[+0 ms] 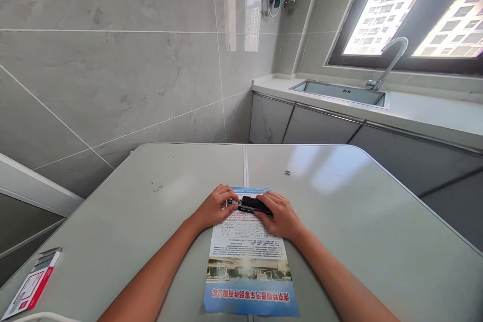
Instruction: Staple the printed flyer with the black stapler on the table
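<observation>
A black stapler (253, 205) lies across the upper part of a printed sheet (247, 251), over the table's middle seam. My right hand (281, 215) is closed around its body from the right, thumb on the near side. At the stapler's left end, a small metal part (234, 202) shows between the fingers of my left hand (216, 206), which are pinched around it. Exactly what the left fingertips grip is partly hidden. The sheet has blue bands, a table of text and a building picture, and its print is upside down to me.
Two short staple strips (287, 172) lie beyond my right hand on the grey table (362, 221). Loose staples (156, 187) are scattered at the far left. A red and white packet (32, 282) sits by the left edge. Behind are a counter, sink (339, 91) and faucet (390, 60).
</observation>
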Demonstrator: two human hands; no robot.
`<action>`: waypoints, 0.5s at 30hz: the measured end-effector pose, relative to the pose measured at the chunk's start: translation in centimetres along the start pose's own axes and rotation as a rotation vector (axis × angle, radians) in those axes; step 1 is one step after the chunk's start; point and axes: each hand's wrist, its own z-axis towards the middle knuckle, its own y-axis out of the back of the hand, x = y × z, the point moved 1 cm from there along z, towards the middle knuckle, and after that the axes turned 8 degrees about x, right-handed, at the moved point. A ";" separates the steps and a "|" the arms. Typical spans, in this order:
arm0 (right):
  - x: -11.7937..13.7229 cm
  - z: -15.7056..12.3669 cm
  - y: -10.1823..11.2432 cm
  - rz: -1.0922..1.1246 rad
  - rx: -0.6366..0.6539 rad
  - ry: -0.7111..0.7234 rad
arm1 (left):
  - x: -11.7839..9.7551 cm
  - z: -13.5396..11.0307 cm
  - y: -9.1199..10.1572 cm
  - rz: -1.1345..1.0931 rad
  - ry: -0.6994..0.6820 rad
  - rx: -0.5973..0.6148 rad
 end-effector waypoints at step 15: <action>0.2 0.1 0.2 0.018 0.015 0.002 | 0.3 0.0 0.0 0.064 -0.091 -0.069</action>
